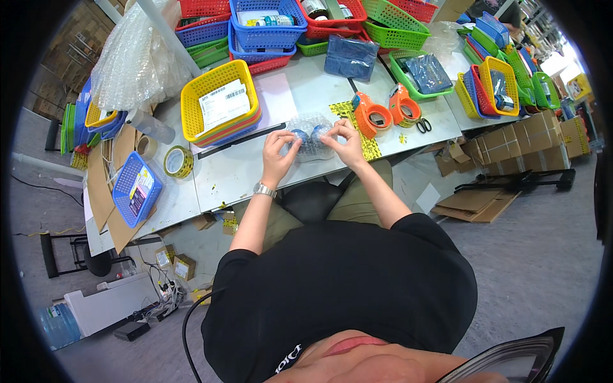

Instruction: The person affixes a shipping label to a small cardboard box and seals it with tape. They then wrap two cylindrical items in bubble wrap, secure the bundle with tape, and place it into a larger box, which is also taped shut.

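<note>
Directly between left hand [281,150] and right hand [345,144], a bubble-wrap bundle [311,150], each grip in a pinch on it.

From my distant post, I have both arms reaching forward from the body [332,281], the left forearm [252,220] rising steeply with a small lean to the right, and the right forearm [382,195] slanting more strongly up to the left. My left hand [279,152] is turned inward, and its fingers [285,136] are bent, with the tips brought near to the thumb as in a pinch. My right hand [345,143] is near it but apart, its fingers [343,125] curled and likewise in a pinch, pointing toward the left hand.
</note>
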{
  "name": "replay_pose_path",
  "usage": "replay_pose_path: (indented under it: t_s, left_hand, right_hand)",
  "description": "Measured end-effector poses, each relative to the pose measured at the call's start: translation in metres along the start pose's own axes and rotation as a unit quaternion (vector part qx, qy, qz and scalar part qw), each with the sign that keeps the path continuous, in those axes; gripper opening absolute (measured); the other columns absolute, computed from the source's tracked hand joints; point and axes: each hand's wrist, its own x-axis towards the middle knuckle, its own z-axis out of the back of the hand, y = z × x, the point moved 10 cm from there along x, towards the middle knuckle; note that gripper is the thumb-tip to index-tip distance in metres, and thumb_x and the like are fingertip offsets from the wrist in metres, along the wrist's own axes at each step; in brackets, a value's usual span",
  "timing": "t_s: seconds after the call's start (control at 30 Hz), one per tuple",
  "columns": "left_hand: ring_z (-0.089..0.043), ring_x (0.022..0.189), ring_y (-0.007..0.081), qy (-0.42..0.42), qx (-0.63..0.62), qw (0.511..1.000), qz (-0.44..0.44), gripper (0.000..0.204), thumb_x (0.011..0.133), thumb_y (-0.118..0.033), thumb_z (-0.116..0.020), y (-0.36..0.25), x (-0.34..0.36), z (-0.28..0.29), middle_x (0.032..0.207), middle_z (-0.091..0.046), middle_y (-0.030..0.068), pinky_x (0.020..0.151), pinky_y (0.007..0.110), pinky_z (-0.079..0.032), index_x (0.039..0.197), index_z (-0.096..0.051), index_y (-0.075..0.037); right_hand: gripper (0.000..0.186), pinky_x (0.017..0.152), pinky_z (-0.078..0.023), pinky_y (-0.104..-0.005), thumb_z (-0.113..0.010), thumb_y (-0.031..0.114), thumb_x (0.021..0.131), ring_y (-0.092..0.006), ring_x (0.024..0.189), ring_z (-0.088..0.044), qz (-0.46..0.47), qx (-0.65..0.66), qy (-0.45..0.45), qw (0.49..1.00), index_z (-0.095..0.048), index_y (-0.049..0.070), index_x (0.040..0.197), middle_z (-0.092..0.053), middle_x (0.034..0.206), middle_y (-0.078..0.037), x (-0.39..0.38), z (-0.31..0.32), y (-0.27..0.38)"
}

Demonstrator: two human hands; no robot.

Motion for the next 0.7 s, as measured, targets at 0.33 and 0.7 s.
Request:
replay_pose_path:
  t_s: [0.33,0.7]
  left_hand:
    - [-0.057,0.090,0.0103,0.061,-0.321,0.882,0.339,0.039,0.077,-0.004,-0.070,0.081,0.009,-0.044,0.101,-0.064,0.0029,0.079,0.025,-0.046,0.115,-0.063,-0.004]
    - [-0.054,0.097,0.0185,0.079,-0.081,0.993,0.036,0.026,0.076,-0.003,-0.069,0.025,0.035,-0.030,0.094,-0.067,-0.0027,0.089,0.035,-0.044,0.095,-0.078,-0.018]
  right_hand:
    - [0.055,0.089,-0.044,-0.0294,-0.065,0.002,0.066,-0.0165,0.097,-0.056,-0.263,0.161,0.020,0.951,-0.061,0.006,0.121,-0.061,0.113,-0.008,0.025,-0.022,-0.035]
    - [0.021,0.088,-0.045,-0.0316,-0.067,0.001,0.077,-0.0197,0.109,-0.053,0.048,0.005,0.059,0.997,-0.073,0.010,0.096,-0.057,0.108,-0.007,0.019,-0.012,0.005]
